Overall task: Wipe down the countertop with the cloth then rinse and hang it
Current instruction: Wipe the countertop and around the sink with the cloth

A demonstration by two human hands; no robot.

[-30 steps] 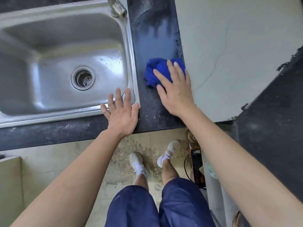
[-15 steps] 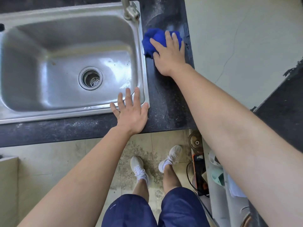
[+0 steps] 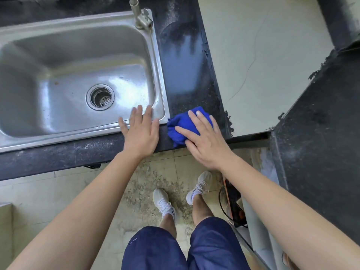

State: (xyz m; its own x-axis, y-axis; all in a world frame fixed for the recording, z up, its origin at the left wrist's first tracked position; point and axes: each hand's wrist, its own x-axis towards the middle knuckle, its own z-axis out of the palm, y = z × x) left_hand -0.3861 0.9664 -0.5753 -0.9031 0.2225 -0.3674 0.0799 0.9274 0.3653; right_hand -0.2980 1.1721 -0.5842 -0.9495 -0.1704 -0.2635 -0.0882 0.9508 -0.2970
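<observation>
Nearest the camera are the person's navy shorts [image 3: 155,250] and bare lower legs, ending in white sneakers [image 3: 163,203] planted on a pale tiled floor [image 3: 48,191]. A patch of grit [image 3: 155,180] lies on the tiles around the feet. Just right of the right foot, an orange-and-black object [image 3: 231,199] with a looped dark cable sits low beside a cabinet side; its kind cannot be told. Both bare forearms reach forward to the black countertop [image 3: 187,75]. The left hand [image 3: 141,133] lies flat, fingers straight and slightly spread, palm on the counter's front strip and fingertips over the near right corner of the sink [image 3: 159,75] rim; it holds nothing. The right hand [image 3: 206,141] presses down with straight, spread fingers on the blue cloth [image 3: 181,125], not curled round it. The cloth is bunched and sits on the narrow counter strip right of the sink, at the front edge, just beside the left hand. The right hand covers the cloth's right half. Beyond the cloth the strip shows a pale streaked sheen, with a speckled film along its right margin. The stainless basin holds a round drain strainer [image 3: 100,97]. A faucet base [image 3: 143,18] stands at the sink's far right corner. Right of the strip lies a pale surface [image 3: 263,55] with a hairline crack [image 3: 251,65], and past it a second dark counter [image 3: 321,133].
</observation>
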